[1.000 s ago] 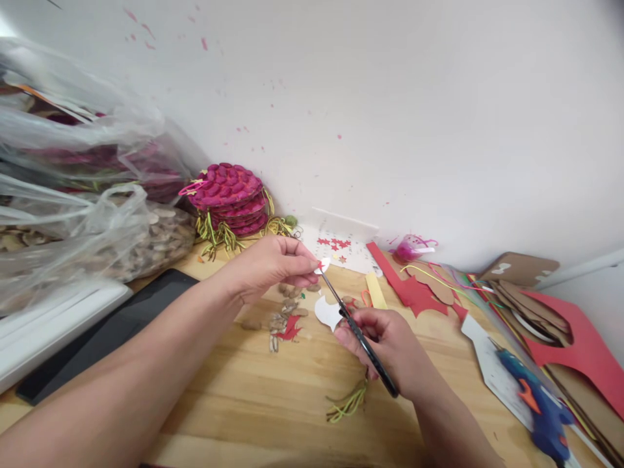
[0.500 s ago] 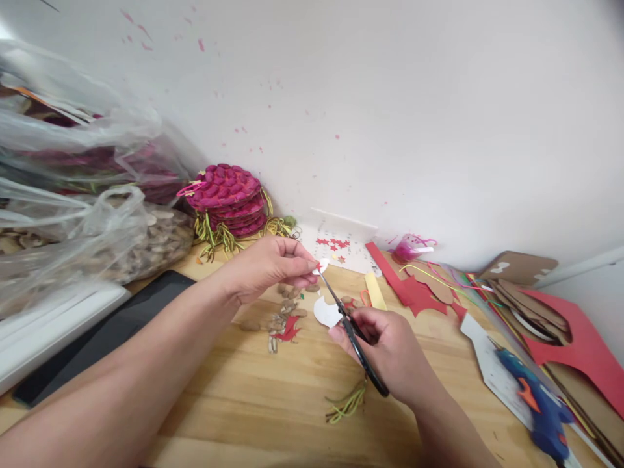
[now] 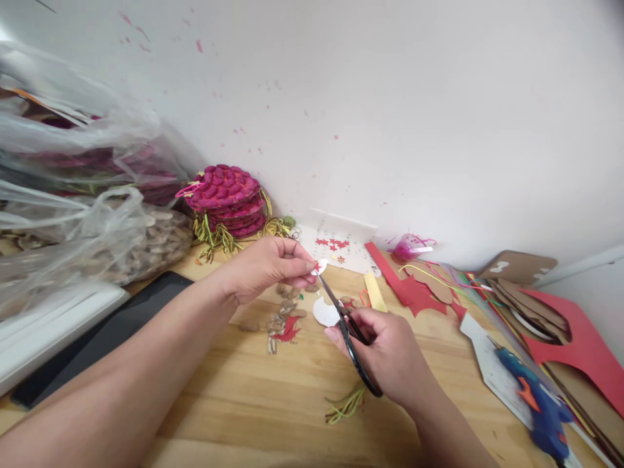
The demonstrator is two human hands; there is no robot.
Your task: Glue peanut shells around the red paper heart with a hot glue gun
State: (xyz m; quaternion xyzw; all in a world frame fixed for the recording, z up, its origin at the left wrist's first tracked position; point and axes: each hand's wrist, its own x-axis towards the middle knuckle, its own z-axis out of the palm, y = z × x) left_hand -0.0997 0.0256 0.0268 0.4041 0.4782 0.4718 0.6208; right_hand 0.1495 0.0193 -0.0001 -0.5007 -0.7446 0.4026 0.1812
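Note:
My left hand (image 3: 280,263) pinches a small white paper piece (image 3: 322,265) with a red star shape on it. The fingers of my right hand (image 3: 385,348) are wrapped round black-handled scissors (image 3: 359,364), whose blade tips touch or nearly touch the lower edge of that paper. Below the blades lies a larger white paper scrap (image 3: 324,312). Red paper scraps (image 3: 289,329) and several brown seed-like pieces (image 3: 280,318) rest on the wooden table to the left of it. Small red stars (image 3: 336,244) sit on a white sheet (image 3: 355,261) behind my hands.
Plastic bags (image 3: 160,237) and a dark tablet (image 3: 102,331) occupy the left. A magenta stack (image 3: 227,198) stands against the wall. At right lie red paper (image 3: 422,296), cardboard (image 3: 521,270) and a blue glue gun (image 3: 541,416). Green strings (image 3: 345,408) are near the front.
The scissors and my right hand have shifted slightly left, and the scissor handles look wider apart. The small white paper in my left hand has turned a little, showing more of the red star.

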